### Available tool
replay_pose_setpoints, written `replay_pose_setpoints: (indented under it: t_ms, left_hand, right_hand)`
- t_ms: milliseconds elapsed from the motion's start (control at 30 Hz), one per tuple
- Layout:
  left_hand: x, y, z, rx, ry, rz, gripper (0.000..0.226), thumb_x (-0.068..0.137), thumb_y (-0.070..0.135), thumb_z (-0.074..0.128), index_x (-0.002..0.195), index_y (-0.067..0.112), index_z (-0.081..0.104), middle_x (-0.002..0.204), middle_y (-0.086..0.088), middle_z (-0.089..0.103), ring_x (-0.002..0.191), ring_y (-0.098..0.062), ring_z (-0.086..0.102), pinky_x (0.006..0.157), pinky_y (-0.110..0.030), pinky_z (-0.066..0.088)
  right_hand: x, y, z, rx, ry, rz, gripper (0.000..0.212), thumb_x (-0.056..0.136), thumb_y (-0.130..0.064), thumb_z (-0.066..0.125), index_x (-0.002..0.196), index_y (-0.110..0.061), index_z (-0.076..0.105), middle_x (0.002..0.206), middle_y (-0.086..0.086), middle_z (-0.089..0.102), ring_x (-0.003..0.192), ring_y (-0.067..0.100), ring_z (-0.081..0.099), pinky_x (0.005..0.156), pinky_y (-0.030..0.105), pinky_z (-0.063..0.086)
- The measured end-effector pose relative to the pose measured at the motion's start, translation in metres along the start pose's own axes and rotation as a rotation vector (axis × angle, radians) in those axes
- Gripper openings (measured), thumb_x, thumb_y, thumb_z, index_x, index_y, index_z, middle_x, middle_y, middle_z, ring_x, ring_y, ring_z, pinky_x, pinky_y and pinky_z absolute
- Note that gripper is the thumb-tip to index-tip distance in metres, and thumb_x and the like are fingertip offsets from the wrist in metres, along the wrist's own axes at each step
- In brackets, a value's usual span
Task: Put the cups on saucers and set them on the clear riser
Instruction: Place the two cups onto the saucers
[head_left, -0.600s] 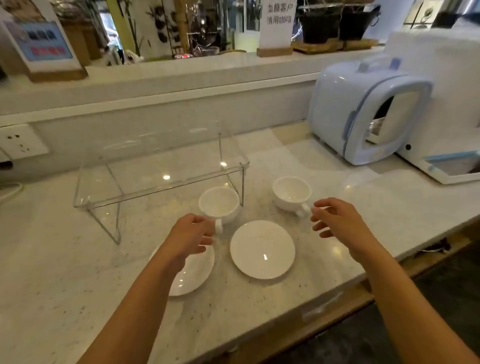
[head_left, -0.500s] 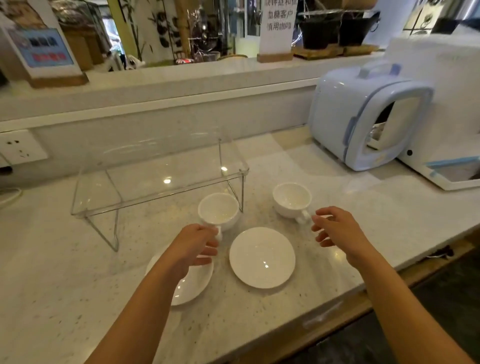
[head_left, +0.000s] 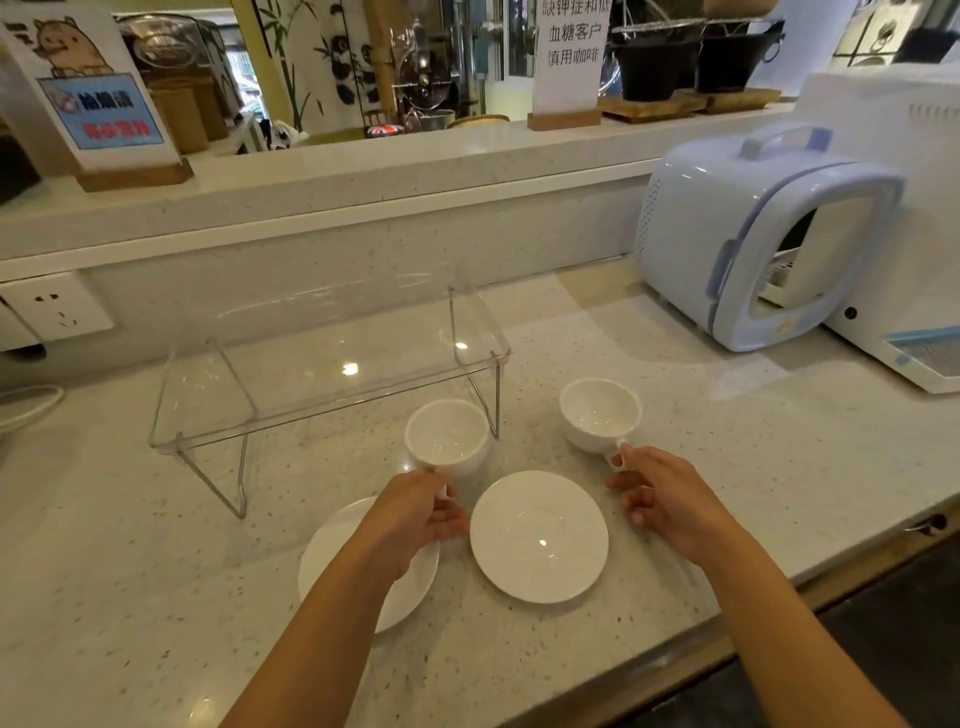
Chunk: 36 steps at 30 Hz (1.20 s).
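Two empty white cups stand on the speckled counter. The left cup (head_left: 448, 435) sits by the front right leg of the clear riser (head_left: 332, 364); my left hand (head_left: 415, 514) pinches its handle. The right cup (head_left: 600, 413) stands further right, and my right hand (head_left: 660, 499) has its thumb and forefinger on that cup's handle. Two white saucers lie nearer me: the left saucer (head_left: 332, 561) is partly hidden under my left hand and forearm, and the right saucer (head_left: 539, 536) lies bare between my hands. Nothing rests on the riser.
A pale blue box-shaped appliance (head_left: 748, 228) and a white machine (head_left: 893, 218) stand at the back right. A wall socket (head_left: 57, 306) sits at the left under a raised ledge (head_left: 363, 166) carrying signs. The counter's front edge (head_left: 779, 587) runs close by my right forearm.
Both hands have moved forward and closed on the cup handles: the left onto the left cup, the right onto the right cup. The cups and saucers have stayed in place.
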<state>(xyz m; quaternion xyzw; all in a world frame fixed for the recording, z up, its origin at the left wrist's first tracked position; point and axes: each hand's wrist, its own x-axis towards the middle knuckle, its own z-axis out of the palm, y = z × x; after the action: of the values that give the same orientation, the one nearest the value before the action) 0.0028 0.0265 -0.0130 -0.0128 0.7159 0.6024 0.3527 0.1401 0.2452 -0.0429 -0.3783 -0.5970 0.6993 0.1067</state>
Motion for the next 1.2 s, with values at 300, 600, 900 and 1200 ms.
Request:
replay_pose_setpoints:
  t_ms: [300, 600, 900, 1200]
  left_hand:
    - [0.002, -0.007, -0.004, -0.090, 0.185, 0.095, 0.021, 0.090, 0.013, 0.046, 0.072, 0.005, 0.054, 0.078, -0.011, 0.055, 0.064, -0.021, 0.057, 0.087, -0.040, 0.052]
    - [-0.020, -0.006, -0.027, -0.034, 0.182, 0.251, 0.030, 0.094, 0.019, 0.043, 0.071, 0.003, 0.052, 0.075, -0.014, 0.056, 0.071, -0.023, 0.057, 0.076, -0.037, 0.054]
    - [-0.056, -0.033, -0.076, -0.159, 0.174, 0.307, 0.032, 0.093, 0.016, 0.045, 0.066, 0.004, 0.056, 0.065, -0.014, 0.060, 0.069, -0.028, 0.060, 0.067, -0.035, 0.050]
    - [-0.073, -0.062, -0.104, -0.217, 0.288, 0.284, 0.032, 0.094, 0.017, 0.045, 0.069, 0.004, 0.060, 0.060, -0.006, 0.061, 0.069, -0.027, 0.060, 0.066, -0.035, 0.050]
  right_hand:
    - [0.001, -0.002, 0.015, 0.057, 0.032, -0.058, 0.031, 0.093, -0.028, 0.045, 0.070, -0.008, 0.053, 0.073, 0.015, 0.055, 0.061, 0.022, 0.055, 0.057, 0.030, 0.049]
    - [-0.015, -0.005, 0.015, 0.068, 0.158, -0.133, 0.032, 0.093, -0.028, 0.045, 0.070, -0.009, 0.056, 0.069, 0.012, 0.058, 0.059, 0.020, 0.054, 0.056, 0.030, 0.047]
    - [-0.071, -0.011, 0.020, -0.003, 0.047, -0.221, 0.037, 0.094, -0.032, 0.043, 0.073, -0.007, 0.060, 0.070, 0.013, 0.063, 0.061, 0.021, 0.057, 0.059, 0.029, 0.051]
    - [-0.099, 0.028, 0.046, -0.010, -0.045, -0.135, 0.036, 0.094, -0.030, 0.043, 0.082, -0.003, 0.063, 0.073, 0.012, 0.065, 0.063, 0.019, 0.061, 0.062, 0.029, 0.054]
